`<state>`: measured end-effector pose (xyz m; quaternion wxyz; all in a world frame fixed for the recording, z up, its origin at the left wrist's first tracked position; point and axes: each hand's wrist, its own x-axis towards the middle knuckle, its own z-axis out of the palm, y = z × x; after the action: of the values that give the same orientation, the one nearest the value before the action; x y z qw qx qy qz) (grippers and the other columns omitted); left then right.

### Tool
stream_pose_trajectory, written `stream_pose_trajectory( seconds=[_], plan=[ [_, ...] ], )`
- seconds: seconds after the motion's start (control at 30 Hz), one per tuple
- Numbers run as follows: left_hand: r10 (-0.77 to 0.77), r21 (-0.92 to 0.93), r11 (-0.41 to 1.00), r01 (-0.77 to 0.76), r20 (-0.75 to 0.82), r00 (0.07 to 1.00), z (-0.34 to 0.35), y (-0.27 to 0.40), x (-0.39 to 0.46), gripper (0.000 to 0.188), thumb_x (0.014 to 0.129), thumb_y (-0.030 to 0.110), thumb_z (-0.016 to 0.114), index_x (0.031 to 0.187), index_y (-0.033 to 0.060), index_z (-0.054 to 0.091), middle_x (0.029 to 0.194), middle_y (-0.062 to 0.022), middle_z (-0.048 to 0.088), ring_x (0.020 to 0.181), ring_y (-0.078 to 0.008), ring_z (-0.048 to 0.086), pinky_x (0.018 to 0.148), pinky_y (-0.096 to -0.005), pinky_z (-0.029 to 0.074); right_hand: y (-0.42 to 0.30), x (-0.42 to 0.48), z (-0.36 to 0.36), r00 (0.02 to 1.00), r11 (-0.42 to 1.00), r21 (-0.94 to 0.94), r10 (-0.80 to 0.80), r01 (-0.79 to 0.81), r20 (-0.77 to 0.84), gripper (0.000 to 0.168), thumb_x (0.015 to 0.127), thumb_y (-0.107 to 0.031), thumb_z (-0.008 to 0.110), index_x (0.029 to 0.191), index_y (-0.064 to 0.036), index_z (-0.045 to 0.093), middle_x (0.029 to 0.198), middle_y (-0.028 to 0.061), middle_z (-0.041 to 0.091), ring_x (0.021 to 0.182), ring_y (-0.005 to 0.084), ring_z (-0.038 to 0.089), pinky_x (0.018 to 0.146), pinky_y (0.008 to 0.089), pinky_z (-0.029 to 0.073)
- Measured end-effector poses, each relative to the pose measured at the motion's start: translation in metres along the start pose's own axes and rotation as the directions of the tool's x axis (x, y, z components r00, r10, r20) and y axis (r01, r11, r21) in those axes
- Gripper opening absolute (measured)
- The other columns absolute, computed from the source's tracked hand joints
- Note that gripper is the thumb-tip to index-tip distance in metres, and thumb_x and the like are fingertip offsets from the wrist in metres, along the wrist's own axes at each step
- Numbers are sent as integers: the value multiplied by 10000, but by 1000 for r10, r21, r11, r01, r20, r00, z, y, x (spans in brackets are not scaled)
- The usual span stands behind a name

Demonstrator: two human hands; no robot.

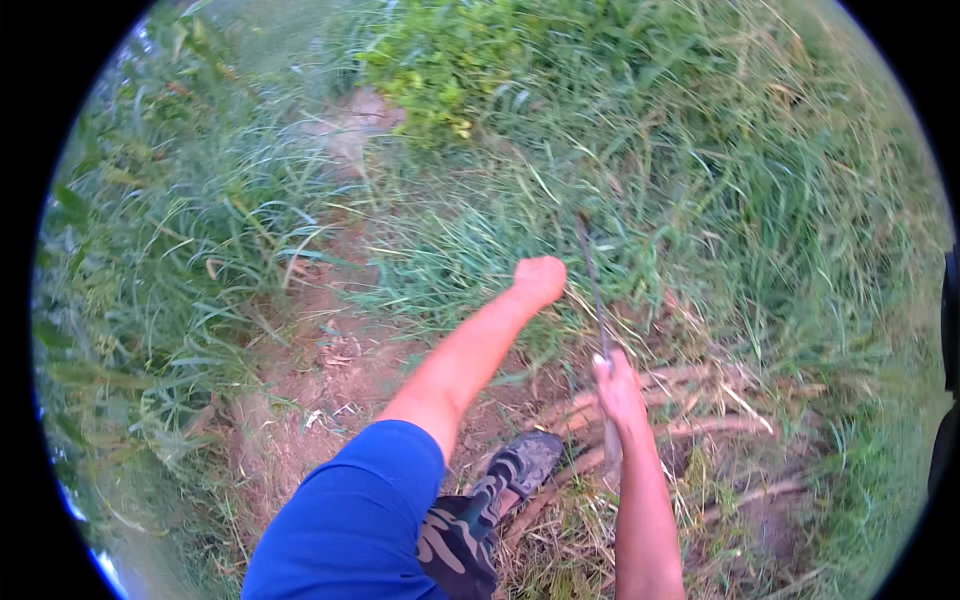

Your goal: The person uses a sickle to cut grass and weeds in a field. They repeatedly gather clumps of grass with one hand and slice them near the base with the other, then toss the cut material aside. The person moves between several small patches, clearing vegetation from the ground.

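My left hand [541, 279] is closed in a fist around a bunch of green grass [450, 274]. The blades spread to the left of the fist, and pale stems show on its right. In my right hand [621, 390] is the handle of a hand tool with a long, thin, dark metal blade [592, 277]. That blade points away from me, just right of my left fist and apart from it. Its far end is lost among the grass, so the tip's shape cannot be told. A pale handle end [613, 450] shows below my right hand.
Tall grass [787, 187] stands ahead and right, with more grass [165, 225] on the left. A leafy bush [442, 67] grows at the top. Bare soil [322, 382] runs along the left. By my shoe [534, 459] lie brown roots or branches [697, 427] and dry cuttings [577, 532].
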<state>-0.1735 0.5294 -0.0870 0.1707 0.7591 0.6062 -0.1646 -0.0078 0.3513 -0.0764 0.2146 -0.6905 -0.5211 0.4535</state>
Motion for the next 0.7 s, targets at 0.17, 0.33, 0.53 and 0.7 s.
stream_pose_trajectory(
  seconds=[0.17, 0.33, 0.53, 0.7],
  plan=[
    [44, 76, 996, -41, -35, 998, -8, -35, -21, 188, 786, 111, 544, 900, 46, 678, 908, -166, 680, 863, -312, 668, 729, -412, 535, 7, -89, -29, 981, 985, 0, 169, -170, 99, 309, 924, -296, 505, 1088, -35, 512, 795, 255, 608, 760, 409, 611, 691, 483, 460],
    [62, -8, 998, -67, -283, 957, 11, -25, -44, 173, 803, 128, 500, 813, 49, 653, 833, -153, 681, 792, -315, 673, 698, -434, 534, -1, -158, -45, 983, 983, 28, 180, -180, 20, 273, 921, -234, 520, 1128, -56, 525, 719, 174, 626, 633, 259, 626, 593, 400, 482],
    [57, 97, 995, -21, -388, 920, 23, -32, -43, 120, 789, 92, 521, 791, 36, 627, 784, -157, 681, 725, -278, 685, 622, -385, 555, -51, -56, -14, 996, 938, 338, 56, -74, 64, 266, 919, -244, 521, 1078, -32, 508, 659, 117, 580, 583, 200, 591, 552, 362, 469],
    [40, 47, 999, -23, -411, 911, 28, -12, -37, 144, 809, 92, 503, 822, 27, 632, 816, -161, 681, 749, -288, 684, 642, -393, 554, -24, 29, 0, 1000, 999, -40, -2, 2, -5, 340, 921, -329, 497, 1063, -21, 509, 832, 235, 636, 804, 390, 630, 714, 461, 482]
  ],
)
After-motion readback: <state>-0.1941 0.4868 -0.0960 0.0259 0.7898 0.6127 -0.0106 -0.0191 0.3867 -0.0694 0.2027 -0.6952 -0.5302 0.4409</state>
